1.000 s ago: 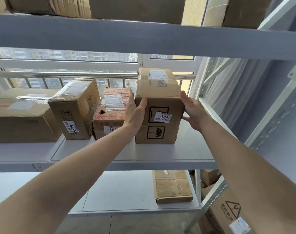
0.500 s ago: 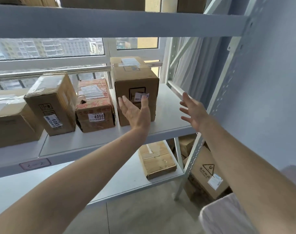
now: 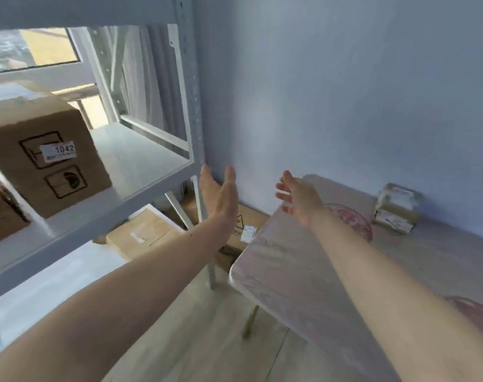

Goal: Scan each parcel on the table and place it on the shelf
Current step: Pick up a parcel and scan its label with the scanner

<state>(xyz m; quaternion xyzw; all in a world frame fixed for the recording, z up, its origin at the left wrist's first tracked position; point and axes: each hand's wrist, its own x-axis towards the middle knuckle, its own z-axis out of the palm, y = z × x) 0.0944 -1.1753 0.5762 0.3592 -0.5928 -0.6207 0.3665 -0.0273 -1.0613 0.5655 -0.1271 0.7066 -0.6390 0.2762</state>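
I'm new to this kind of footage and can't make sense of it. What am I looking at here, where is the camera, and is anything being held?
There is no machine: these are a person's two bare arms, filmed by a wide-angle camera worn on the head, looking forward and down. That is why the arms stretch out from the bottom of the picture.

The left hand and the right hand are both open, fingers spread, and hold nothing.

On the left stands a metal shelf. On it sits a cardboard box labelled 1042, touched by neither hand.

On the right is a table with a pale patterned cover. One small taped parcel lies at its far side by the wall. More boxes sit low down under the shelf; the blur hides their details.
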